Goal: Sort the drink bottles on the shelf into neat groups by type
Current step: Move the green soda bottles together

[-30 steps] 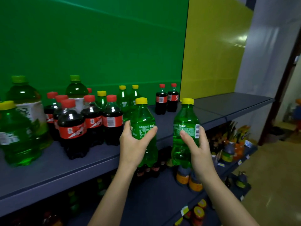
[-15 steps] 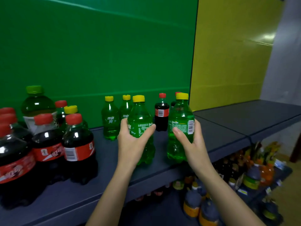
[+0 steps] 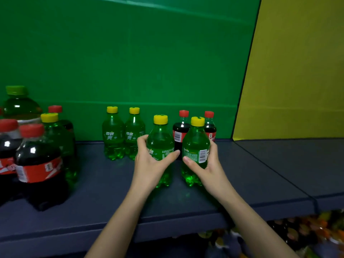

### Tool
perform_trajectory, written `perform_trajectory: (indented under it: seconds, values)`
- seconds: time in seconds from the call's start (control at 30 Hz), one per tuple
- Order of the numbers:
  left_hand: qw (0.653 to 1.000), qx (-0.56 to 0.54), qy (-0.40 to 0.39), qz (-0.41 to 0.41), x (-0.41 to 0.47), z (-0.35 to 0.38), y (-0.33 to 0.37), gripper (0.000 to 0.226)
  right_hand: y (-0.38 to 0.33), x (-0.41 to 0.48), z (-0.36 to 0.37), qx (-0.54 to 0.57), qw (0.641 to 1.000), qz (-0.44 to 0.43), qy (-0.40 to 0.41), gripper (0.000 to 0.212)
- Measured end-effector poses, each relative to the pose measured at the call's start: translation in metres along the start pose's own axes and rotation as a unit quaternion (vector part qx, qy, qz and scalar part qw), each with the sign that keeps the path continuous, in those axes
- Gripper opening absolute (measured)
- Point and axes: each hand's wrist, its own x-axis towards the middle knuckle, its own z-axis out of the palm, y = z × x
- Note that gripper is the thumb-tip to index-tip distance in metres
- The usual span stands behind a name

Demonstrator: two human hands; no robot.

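My left hand (image 3: 150, 164) grips a small green Sprite bottle (image 3: 160, 138) with a yellow cap. My right hand (image 3: 206, 168) grips a second green Sprite bottle (image 3: 195, 144) beside it. Both bottles stand upright at the middle of the dark blue shelf (image 3: 111, 198). Two more small Sprite bottles (image 3: 122, 135) stand against the green back wall, just left of my hands. Two small cola bottles (image 3: 181, 131) with red caps stand behind the held pair.
At the left stands a cluster of larger cola bottles (image 3: 37, 164) with red caps, one green bottle (image 3: 57, 144) with a yellow cap and a big green bottle (image 3: 18, 105). The shelf's right section (image 3: 288, 164) lies under a yellow wall. Bottles fill a lower shelf (image 3: 297, 231).
Both hands carried their Sprite bottles forward over the shelf and set them deeper, near the bottles at the back. The view has shifted right and closer.
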Motion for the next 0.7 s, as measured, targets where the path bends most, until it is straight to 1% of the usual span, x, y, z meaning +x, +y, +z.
perform_trajectory:
  seconds: [0.13, 0.23, 0.3, 0.4, 0.43, 0.47, 0.5, 0.53, 0.57, 0.6, 0.63, 0.67, 0.7]
  values:
    - [1.000, 0.018, -0.011, -0.010, -0.002, 0.024, -0.004, 0.068, 0.017, 0.008, -0.027, 0.005, 0.998, 0.012, -0.054, 0.068]
    - [0.999, 0.014, -0.028, -0.022, -0.002, 0.033, -0.008, 0.069, 0.025, 0.012, -0.040, 0.033, 0.997, 0.026, -0.071, 0.067]
    - [0.999, 0.029, -0.042, -0.018, -0.004, 0.036, -0.010, 0.069, 0.028, 0.014, -0.044, 0.028, 0.997, 0.027, -0.074, 0.070]
    - [0.996, 0.030, -0.072, -0.040, 0.000, 0.034, -0.011, 0.072, 0.029, 0.015, -0.049, 0.021, 0.995, 0.033, -0.095, 0.070]
    - [0.996, 0.026, -0.063, -0.051, 0.005, 0.032, -0.013, 0.079, 0.028, 0.015, -0.053, 0.026, 0.993, 0.035, -0.109, 0.066]
    - [0.996, 0.028, -0.038, -0.069, 0.013, 0.029, -0.014, 0.093, 0.026, 0.016, -0.058, 0.034, 0.992, 0.036, -0.115, 0.060]
    - [0.997, 0.027, -0.015, -0.076, 0.021, 0.026, -0.015, 0.102, 0.025, 0.019, -0.065, 0.043, 0.993, 0.031, -0.105, 0.054]
    - [0.997, 0.010, -0.005, -0.078, 0.032, 0.021, -0.016, 0.094, 0.024, 0.025, -0.074, 0.050, 0.995, 0.022, -0.079, 0.049]
    - [0.995, -0.010, 0.008, -0.096, 0.039, 0.019, -0.011, 0.074, 0.024, 0.033, -0.081, 0.049, 0.998, 0.008, -0.041, 0.044]
    - [0.993, -0.047, 0.002, -0.110, 0.047, 0.018, -0.010, 0.053, 0.026, 0.043, -0.088, 0.037, 0.999, -0.003, -0.002, 0.038]
    - [0.991, -0.044, -0.015, -0.127, 0.057, 0.017, -0.009, 0.040, 0.026, 0.054, -0.094, 0.018, 1.000, -0.009, 0.023, 0.034]
    - [0.991, -0.020, -0.019, -0.131, 0.065, 0.016, -0.011, 0.034, 0.031, 0.066, -0.097, -0.008, 0.999, -0.011, 0.032, 0.037]
    - [0.991, -0.010, -0.029, -0.132, 0.073, 0.019, -0.009, 0.028, 0.035, 0.078, -0.098, -0.030, 0.999, -0.007, 0.025, 0.047]
